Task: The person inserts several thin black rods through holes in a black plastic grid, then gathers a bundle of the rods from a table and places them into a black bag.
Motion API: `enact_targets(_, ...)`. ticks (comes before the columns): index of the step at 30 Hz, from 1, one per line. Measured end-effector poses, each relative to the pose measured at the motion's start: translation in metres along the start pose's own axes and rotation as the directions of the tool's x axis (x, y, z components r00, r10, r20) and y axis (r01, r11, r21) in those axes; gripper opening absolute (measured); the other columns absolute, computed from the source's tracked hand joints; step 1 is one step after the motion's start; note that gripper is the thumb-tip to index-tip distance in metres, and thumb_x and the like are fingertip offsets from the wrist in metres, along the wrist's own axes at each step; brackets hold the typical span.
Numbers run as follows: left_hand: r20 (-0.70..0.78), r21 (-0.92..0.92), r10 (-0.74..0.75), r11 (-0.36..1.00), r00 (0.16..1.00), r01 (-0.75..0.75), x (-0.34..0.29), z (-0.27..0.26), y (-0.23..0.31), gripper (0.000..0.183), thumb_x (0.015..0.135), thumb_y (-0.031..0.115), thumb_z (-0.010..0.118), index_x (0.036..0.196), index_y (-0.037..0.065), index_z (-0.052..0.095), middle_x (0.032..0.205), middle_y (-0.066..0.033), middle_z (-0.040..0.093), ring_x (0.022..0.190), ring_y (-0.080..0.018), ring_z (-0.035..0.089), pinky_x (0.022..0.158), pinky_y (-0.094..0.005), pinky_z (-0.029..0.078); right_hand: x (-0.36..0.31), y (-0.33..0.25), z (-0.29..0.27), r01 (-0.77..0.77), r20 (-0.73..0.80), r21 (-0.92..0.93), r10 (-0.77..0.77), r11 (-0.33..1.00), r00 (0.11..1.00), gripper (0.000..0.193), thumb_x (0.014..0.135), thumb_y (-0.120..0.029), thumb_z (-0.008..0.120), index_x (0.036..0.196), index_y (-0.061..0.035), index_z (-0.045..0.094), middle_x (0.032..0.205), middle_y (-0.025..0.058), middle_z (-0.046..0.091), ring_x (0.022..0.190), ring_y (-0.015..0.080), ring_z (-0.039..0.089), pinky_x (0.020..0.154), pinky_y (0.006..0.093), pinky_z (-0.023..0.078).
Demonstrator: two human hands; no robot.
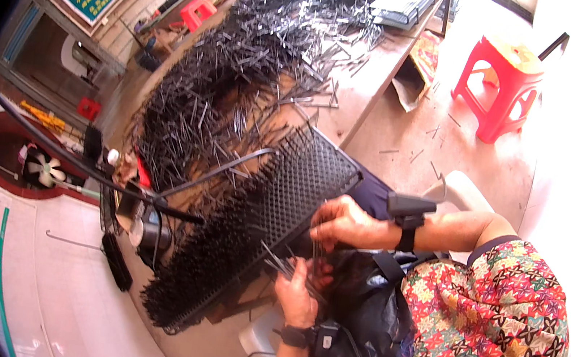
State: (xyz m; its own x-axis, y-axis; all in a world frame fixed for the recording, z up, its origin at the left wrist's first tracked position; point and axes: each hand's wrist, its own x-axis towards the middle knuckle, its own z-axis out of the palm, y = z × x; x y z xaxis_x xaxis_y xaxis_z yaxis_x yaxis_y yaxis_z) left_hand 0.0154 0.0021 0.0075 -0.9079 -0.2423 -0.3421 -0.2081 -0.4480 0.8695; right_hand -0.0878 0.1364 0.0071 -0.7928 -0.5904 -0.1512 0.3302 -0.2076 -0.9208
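A long black perforated rack (330, 174) lies slantwise in front of me. Dark thin strips stand densely in its lower left part, while bare holes show at its upper right. Just beside the rack's near edge, my left hand (294, 297) is closed around a small bunch of thin dark strips (277, 259) that stick out past the thumb. My right hand (343, 223) is close above it, fingers bent together by the rack's edge; what they pinch, if anything, is too small to make out. A black plastic bag or cover (372, 315) lies over my lap under the hands.
Beyond the rack, a large heap of loose dark strips (202, 94) covers the table (354, 104). Flat grey panels (406, 2) lie at its far end. A red stool (499, 84) stands on the floor at right, near scattered strips. A lamp-like dark device (150, 232) sits left of the rack.
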Motion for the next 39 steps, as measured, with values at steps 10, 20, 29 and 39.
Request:
enact_targets(10, 0.054, -0.065, -0.093, 0.993, 0.994, 0.097, 0.000, -0.007, -0.001, 0.016, 0.085, 0.021, 0.049, 0.089, 0.007, 0.044, 0.086, -0.0137, 0.058, 0.074, -0.0229, 0.059, 0.059, -0.0315, 0.050, 0.048, -0.050, -0.001, 0.234, -0.182, 0.107, -0.212, 0.966, 0.960, 0.011, 0.071, -0.001, 0.061, 0.080, 0.0063, 0.057, 0.064, 0.0120, 0.059, 0.053, 0.0180, 0.058, 0.048, 0.0263, 0.050)
enact_targets(20, 0.092, -0.076, -0.100, 0.991, 0.991, 0.107, 0.001, -0.005, -0.004, 0.017, 0.084, 0.022, 0.051, 0.089, 0.008, 0.046, 0.087, -0.0136, 0.058, 0.075, -0.0227, 0.058, 0.060, -0.0300, 0.050, 0.089, -0.044, 0.001, 0.522, -0.097, -0.144, -0.537, 0.841, 0.838, 0.011, 0.074, -0.002, 0.060, 0.085, 0.0023, 0.059, 0.070, 0.0051, 0.060, 0.060, 0.0091, 0.057, 0.055, 0.0199, 0.049)
enact_targets(29, 0.088, -0.088, -0.110, 0.989, 0.990, 0.118, 0.003, -0.006, -0.004, 0.017, 0.083, 0.021, 0.052, 0.089, 0.006, 0.045, 0.086, -0.0141, 0.058, 0.074, -0.0230, 0.059, 0.058, -0.0302, 0.050, 0.093, -0.042, 0.002, 0.572, 0.027, -0.241, -0.584, 0.784, 0.811, 0.014, 0.075, -0.003, 0.059, 0.087, 0.0033, 0.057, 0.070, 0.0031, 0.059, 0.061, 0.0059, 0.054, 0.054, 0.0191, 0.046)
enact_targets(39, 0.061, -0.080, -0.111, 0.990, 0.992, 0.115, 0.001, -0.003, -0.002, 0.015, 0.085, 0.019, 0.049, 0.089, 0.005, 0.044, 0.084, -0.0140, 0.058, 0.072, -0.0225, 0.059, 0.058, -0.0301, 0.050, 0.105, -0.050, 0.002, 0.619, 0.205, -0.451, -0.600, 0.643, 0.773, 0.015, 0.076, -0.005, 0.060, 0.089, 0.0017, 0.057, 0.073, 0.0046, 0.059, 0.065, 0.0058, 0.055, 0.057, 0.0191, 0.046)
